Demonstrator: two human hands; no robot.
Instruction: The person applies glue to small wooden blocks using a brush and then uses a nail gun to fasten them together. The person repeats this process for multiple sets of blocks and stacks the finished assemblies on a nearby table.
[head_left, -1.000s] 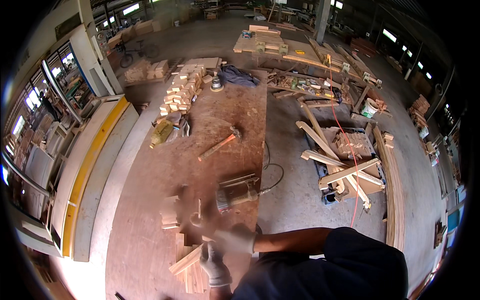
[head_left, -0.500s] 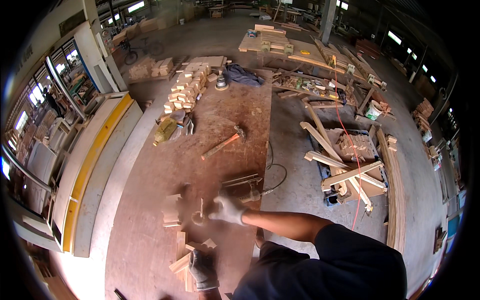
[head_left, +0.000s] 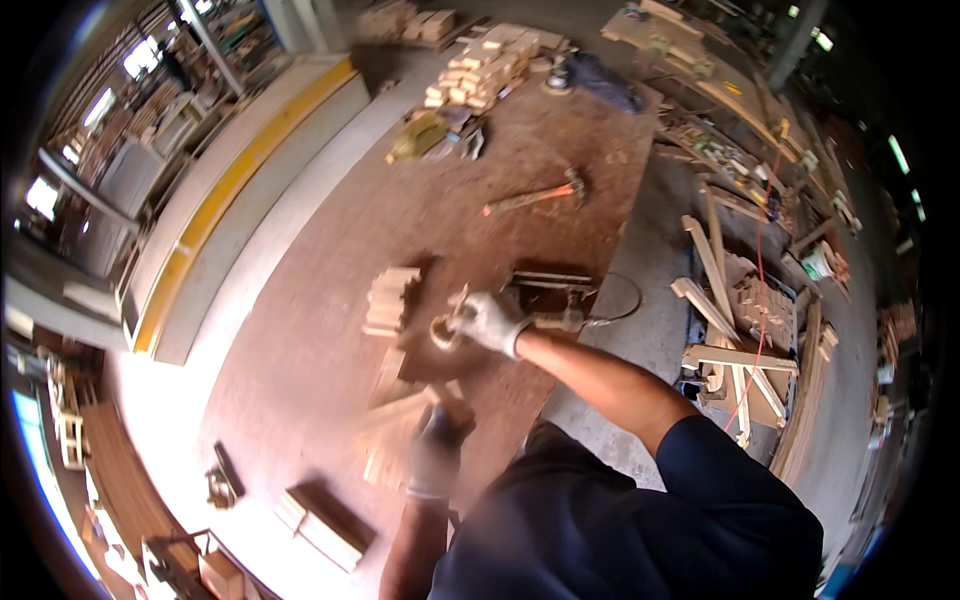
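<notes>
My right hand (head_left: 492,322), in a pale glove, has its fingers closed at a thin upright stick (head_left: 459,298) that stands at a small round pot (head_left: 442,332). Nearer me, my gloved left hand (head_left: 440,450) is closed at the end of a wooden piece (head_left: 450,398); motion blurs its fingers. Crossed wooden strips (head_left: 395,412) lie beside that hand on the brown worktable (head_left: 330,270). Just beyond them sits a small stack of notched wood blocks (head_left: 390,302). To the right of the right hand lies a dark air tool (head_left: 560,312) with a hose.
A hammer (head_left: 535,196) lies farther up the table. Behind it are a yellowish bottle (head_left: 418,138), a big pile of blocks (head_left: 490,68) and dark cloth (head_left: 602,82). Loose timber (head_left: 735,355) leans on a pallet at right. A yellow-striped machine (head_left: 215,210) stands at left.
My view has swung left and down, so the table appears farther right and higher. The right hand has reached the stick at the pot and closed on it. The left hand stays by the wood.
</notes>
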